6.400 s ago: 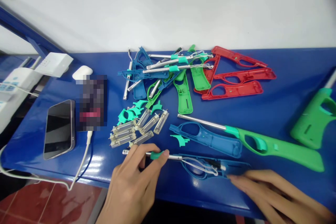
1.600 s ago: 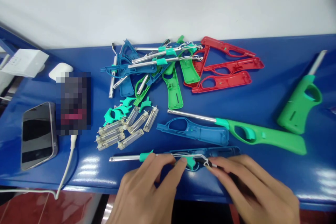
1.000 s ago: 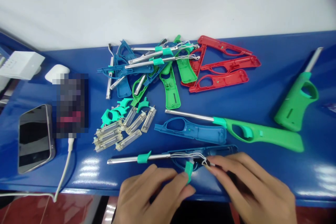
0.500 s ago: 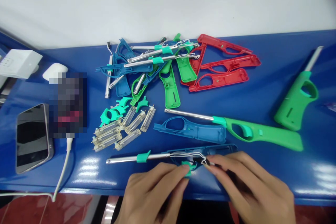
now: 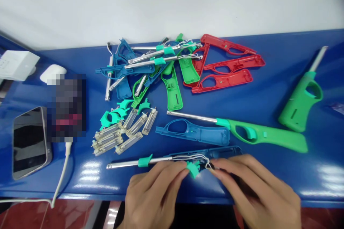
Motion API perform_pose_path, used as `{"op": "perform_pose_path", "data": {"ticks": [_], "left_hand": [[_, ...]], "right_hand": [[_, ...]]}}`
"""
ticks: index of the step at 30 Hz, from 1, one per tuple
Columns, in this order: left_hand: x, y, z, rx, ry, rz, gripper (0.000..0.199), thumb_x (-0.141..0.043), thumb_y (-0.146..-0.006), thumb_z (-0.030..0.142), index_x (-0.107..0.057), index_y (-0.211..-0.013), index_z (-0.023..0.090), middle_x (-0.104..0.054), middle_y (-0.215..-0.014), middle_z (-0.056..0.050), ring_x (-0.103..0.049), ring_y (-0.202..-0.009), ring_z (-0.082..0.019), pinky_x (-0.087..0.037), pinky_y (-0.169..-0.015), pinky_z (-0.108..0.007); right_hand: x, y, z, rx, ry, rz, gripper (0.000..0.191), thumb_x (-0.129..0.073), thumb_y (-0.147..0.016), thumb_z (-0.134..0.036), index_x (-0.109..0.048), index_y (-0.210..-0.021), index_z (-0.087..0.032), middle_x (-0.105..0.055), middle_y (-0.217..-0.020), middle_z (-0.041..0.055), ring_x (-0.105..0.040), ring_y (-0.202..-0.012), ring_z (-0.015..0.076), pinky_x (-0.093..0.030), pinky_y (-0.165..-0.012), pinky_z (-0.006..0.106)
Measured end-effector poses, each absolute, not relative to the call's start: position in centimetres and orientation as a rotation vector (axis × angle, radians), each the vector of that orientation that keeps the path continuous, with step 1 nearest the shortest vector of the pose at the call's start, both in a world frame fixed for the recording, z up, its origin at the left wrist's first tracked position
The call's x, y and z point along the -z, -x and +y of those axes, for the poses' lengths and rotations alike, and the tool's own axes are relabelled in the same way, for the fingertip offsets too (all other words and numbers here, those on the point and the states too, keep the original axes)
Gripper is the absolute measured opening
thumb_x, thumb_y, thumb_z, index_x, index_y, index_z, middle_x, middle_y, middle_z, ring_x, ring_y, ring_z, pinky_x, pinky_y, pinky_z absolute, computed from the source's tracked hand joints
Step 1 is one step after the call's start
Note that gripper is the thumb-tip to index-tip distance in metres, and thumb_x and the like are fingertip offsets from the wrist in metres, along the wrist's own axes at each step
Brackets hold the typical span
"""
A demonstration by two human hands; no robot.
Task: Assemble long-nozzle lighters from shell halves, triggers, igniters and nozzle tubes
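Observation:
My left hand [image 5: 154,191] pinches a teal lighter trigger [image 5: 192,169] between thumb and fingertips. Just right of it, my right hand [image 5: 256,189] is closed on a small black igniter [image 5: 211,165], mostly covered by the fingers. White wires [image 5: 192,156] loop from the igniter to a metal lighter tube [image 5: 123,164] carrying a teal collar [image 5: 145,161]. Behind the fingers lies a dark blue shell half [image 5: 225,151], partly hidden. Farther back, another blue shell half [image 5: 212,135] rests open side up, close to a green assembled lighter [image 5: 279,139].
A pile of metal tubes [image 5: 150,56] with blue and green shells lies at the back, beside red shell halves [image 5: 231,78]. Clear fuel tanks [image 5: 129,142] and teal triggers [image 5: 115,115] sit left. A second green lighter [image 5: 298,103], a phone [image 5: 28,143] and a cable [image 5: 60,177] flank them.
The trigger has turned slightly in my left fingers and shows more of its face. My right hand keeps its pinch on the igniter. The whole view has shifted a little.

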State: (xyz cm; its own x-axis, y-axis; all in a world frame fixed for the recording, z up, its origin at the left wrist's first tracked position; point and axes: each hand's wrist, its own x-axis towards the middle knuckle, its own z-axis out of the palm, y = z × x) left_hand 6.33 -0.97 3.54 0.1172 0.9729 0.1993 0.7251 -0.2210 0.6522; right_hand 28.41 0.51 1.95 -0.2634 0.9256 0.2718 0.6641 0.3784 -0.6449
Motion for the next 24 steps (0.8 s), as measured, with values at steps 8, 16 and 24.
{"op": "perform_pose_path", "data": {"ticks": [8, 16, 24], "left_hand": [[-3.1, -6.7, -1.0, -0.879, -1.911, 1.723, 0.011, -0.059, -0.102, 0.020, -0.066, -0.104, 0.028, -0.078, -0.086, 0.009, -0.076, -0.069, -0.008, -0.057, -0.067, -0.020], [-2.6, -6.3, -1.1, -0.783, -1.908, 1.600, 0.009, -0.057, -0.105, 0.022, -0.063, -0.107, 0.028, -0.077, -0.090, 0.008, -0.076, -0.075, -0.008, -0.057, -0.068, -0.019], [-3.0, -6.2, 0.1, -0.866, -2.084, 1.517, 0.018, -0.054, -0.107, 0.024, -0.069, -0.099, 0.019, -0.074, -0.088, 0.002, -0.073, -0.075, -0.006, -0.056, -0.066, -0.013]], "right_hand": [[-2.2, -28.9, 0.1, -0.600, 1.445, -1.998, 0.011, -0.066, -0.101, -0.020, -0.069, -0.109, -0.027, -0.068, -0.097, -0.0028, -0.069, -0.078, 0.0083, -0.054, -0.072, 0.018], [-2.5, -28.3, 0.1, -0.661, 1.452, -1.931, 0.007, -0.066, -0.101, -0.024, -0.068, -0.104, -0.030, -0.070, -0.093, -0.0053, -0.070, -0.076, 0.0081, -0.054, -0.071, 0.015], [-2.7, -27.7, 0.6, -0.761, 1.451, -1.879, 0.009, -0.064, -0.101, -0.024, -0.068, -0.099, -0.032, -0.071, -0.089, -0.0099, -0.070, -0.073, 0.0045, -0.052, -0.071, 0.009]]}}
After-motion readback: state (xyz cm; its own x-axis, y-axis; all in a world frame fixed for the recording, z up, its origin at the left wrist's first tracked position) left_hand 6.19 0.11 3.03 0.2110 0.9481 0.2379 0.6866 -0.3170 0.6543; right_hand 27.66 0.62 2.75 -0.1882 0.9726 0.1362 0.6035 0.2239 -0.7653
